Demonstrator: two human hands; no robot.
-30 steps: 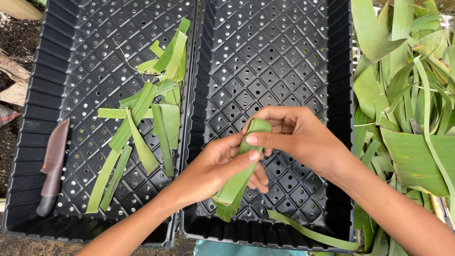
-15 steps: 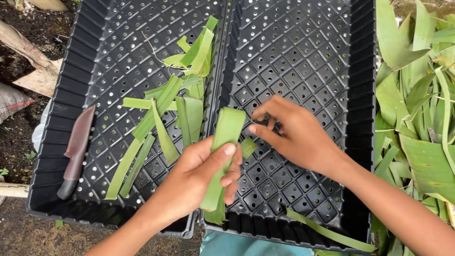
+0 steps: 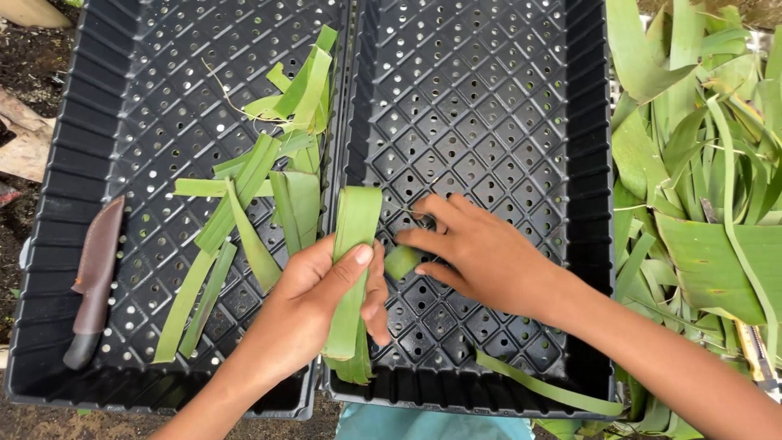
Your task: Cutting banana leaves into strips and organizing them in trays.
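My left hand (image 3: pixel 322 305) grips a broad green leaf strip (image 3: pixel 354 244) that stands upright over the seam between two black perforated trays. My right hand (image 3: pixel 481 261) lies over the right tray (image 3: pixel 489 106), its fingertips pinching a small green leaf piece (image 3: pixel 401 261) just right of the strip. Several cut leaf strips (image 3: pixel 252 195) lie spread in the left tray (image 3: pixel 138 98).
A knife in a brown sheath (image 3: pixel 94 277) lies along the left tray's left side. A pile of long green leaves (image 3: pixel 700 179) sits right of the trays. One loose strip (image 3: pixel 546 391) hangs over the right tray's near edge. Soil lies on the left.
The leaf strip in my left hand has gone from folded under both hands to upright. My right hand let go of it and now pinches a small piece beside it.
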